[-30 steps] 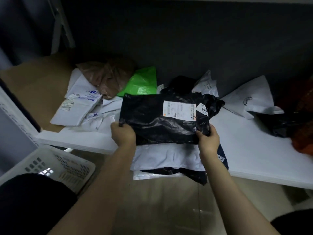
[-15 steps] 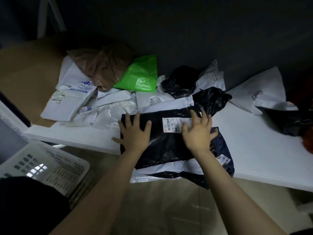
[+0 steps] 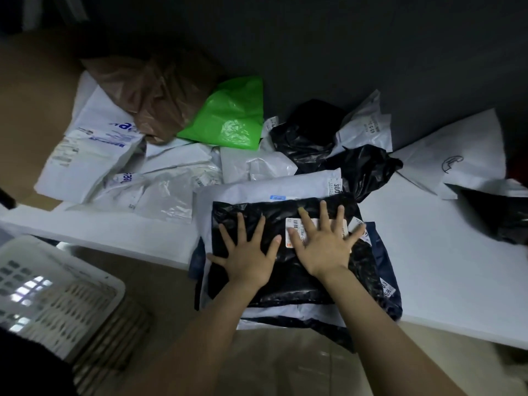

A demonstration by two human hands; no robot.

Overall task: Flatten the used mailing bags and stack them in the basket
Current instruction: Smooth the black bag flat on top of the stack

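Pressed the black mailing bag [image 3: 251, 211] flat atop the slick stack [image 3: 285, 309] overhanging the bench's [image 3: 443, 267] front edge with left hand [image 3: 246, 260] and right hand [image 3: 323, 248], fingers [image 3: 323, 214] splayed apart; risked sliding everything off.

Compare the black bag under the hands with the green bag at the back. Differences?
Black bag lies pressed flat under the left hand and right hand, atop a stack at the table's near edge; green bag sits rumpled and untouched by the wall. Black bag carries a white label; green bag shows none. Both are glossy plastic, neither in the basket.
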